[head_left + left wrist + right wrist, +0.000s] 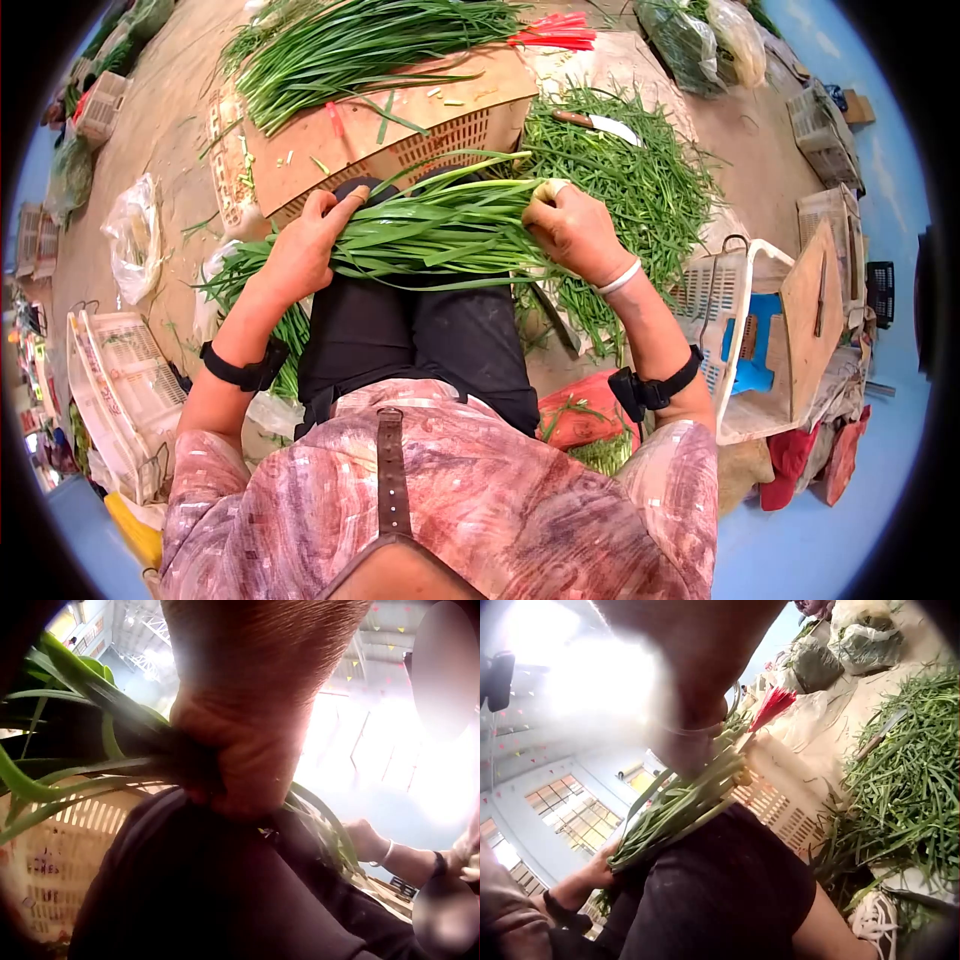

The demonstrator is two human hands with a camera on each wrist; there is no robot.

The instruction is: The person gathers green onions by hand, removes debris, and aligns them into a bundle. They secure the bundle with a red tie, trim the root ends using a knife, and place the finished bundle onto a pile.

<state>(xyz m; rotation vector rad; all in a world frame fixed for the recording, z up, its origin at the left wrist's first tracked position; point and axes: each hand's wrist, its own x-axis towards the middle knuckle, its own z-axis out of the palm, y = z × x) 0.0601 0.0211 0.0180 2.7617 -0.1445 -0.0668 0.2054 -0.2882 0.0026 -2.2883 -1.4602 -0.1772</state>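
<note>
Fingers of the left hand curl round the leafy part of a bundle of long greens, just off centre towards 11 o'clock in the head view; the right hand grips its pale stem end. If either hold slackened, outer stalks could slide out. A knife lies at 1 o'clock on a heap of loose greens; a careless reach there risks a cut. In the left wrist view, leaves splay towards 9 o'clock and could crease; its fingertips are too dark to judge. In the right wrist view, the bundle lies near centre above the dark trousers; an uneven tug could stagger the stem ends.
</note>
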